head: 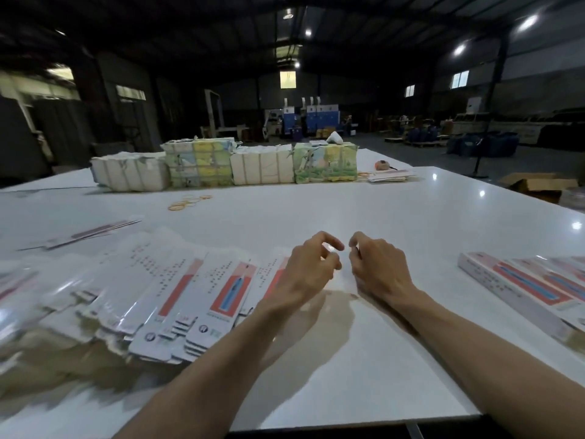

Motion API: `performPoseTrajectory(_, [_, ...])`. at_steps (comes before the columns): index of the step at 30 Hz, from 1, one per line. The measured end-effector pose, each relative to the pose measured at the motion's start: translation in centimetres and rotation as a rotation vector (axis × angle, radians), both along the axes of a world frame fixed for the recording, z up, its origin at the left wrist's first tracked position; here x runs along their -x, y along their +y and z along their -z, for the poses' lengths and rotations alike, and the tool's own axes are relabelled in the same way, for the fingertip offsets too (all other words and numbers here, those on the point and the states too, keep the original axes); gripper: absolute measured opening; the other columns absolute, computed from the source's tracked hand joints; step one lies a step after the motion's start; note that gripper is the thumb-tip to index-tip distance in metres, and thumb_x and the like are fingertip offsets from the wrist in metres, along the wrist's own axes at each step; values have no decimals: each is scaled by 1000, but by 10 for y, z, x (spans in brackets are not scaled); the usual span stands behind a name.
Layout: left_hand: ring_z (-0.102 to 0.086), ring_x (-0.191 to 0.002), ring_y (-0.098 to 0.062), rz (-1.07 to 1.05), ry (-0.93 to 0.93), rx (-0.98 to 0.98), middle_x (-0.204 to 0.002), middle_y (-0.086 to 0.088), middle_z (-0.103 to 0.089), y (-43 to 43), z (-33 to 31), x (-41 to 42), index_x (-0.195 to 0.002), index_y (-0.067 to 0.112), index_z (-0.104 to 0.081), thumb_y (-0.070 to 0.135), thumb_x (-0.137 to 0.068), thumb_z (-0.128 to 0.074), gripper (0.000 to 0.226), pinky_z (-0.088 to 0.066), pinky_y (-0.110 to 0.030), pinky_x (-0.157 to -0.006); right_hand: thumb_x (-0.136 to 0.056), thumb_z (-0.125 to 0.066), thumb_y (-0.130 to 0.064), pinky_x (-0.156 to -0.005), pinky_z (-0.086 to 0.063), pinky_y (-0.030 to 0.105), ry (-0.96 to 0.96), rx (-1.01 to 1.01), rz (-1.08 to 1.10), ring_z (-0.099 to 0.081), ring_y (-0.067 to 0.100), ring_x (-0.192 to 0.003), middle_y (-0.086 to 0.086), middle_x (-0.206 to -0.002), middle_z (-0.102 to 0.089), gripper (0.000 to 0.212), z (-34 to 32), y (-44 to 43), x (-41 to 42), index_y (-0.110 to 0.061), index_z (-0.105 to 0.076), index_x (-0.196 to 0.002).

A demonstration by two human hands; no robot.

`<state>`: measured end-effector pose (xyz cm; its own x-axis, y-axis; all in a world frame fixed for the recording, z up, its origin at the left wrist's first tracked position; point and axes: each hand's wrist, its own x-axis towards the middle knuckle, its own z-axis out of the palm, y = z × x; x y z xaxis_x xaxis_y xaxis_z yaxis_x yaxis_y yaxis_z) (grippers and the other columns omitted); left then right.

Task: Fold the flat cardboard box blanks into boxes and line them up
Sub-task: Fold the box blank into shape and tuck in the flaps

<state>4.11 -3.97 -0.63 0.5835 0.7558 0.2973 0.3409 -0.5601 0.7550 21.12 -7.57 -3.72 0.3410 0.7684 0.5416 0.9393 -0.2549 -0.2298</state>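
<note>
The left hand [308, 267] and right hand [376, 267] are held loosely curled and empty above the table [348, 210]. Flat blanks [196, 289] are fanned just beside the left hand, and folded boxes [519, 283] are lined up well right of the right hand. Several overlapping blanks could be lifted together if pinched carelessly.

The flat box blanks [196, 296], white with red panels and a blue picture, lay fanned in an overlapping, partly blurred heap on the near left of the white table [316, 201]. Folded boxes [519, 286] of the same print lay side by side at its near right edge.
</note>
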Motion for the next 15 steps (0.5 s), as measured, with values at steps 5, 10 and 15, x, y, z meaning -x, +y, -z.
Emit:
performPoseTrajectory(5, [-62, -116, -32, -174, 695, -164, -133, -14, -63, 21, -40, 40, -133, 10, -58, 19, -103, -57, 32, -43, -29, -78, -100, -46, -17, -66, -46, 37, 112, -29, -15, -63, 30, -76, 5, -85, -71, 23, 0, 1, -6, -15, -64, -114])
performPoseTrajectory(10, [-67, -102, -24, -348, 1073, -158, -113, -6, -69, 19, -66, 88, -127, 9, -61, 50, -85, -83, 62, -55, -34, -88, -100, -46, -15, -67, -45, 37, 160, -39, -35, -63, 30, -79, 4, -87, -71, 23, 0, 0, -5, -16, -65, -113])
performPoseTrajectory(15, [-69, -104, -24, -433, 1214, -70, -113, -4, -70, 29, -61, 104, -124, 13, -58, 61, -75, -86, 74, -56, -40, -100, -99, -47, -15, -69, -50, 37, 199, -47, -39, -64, 29, -77, 3, -84, -71, 22, -1, -2, -5, -17, -67, -107])
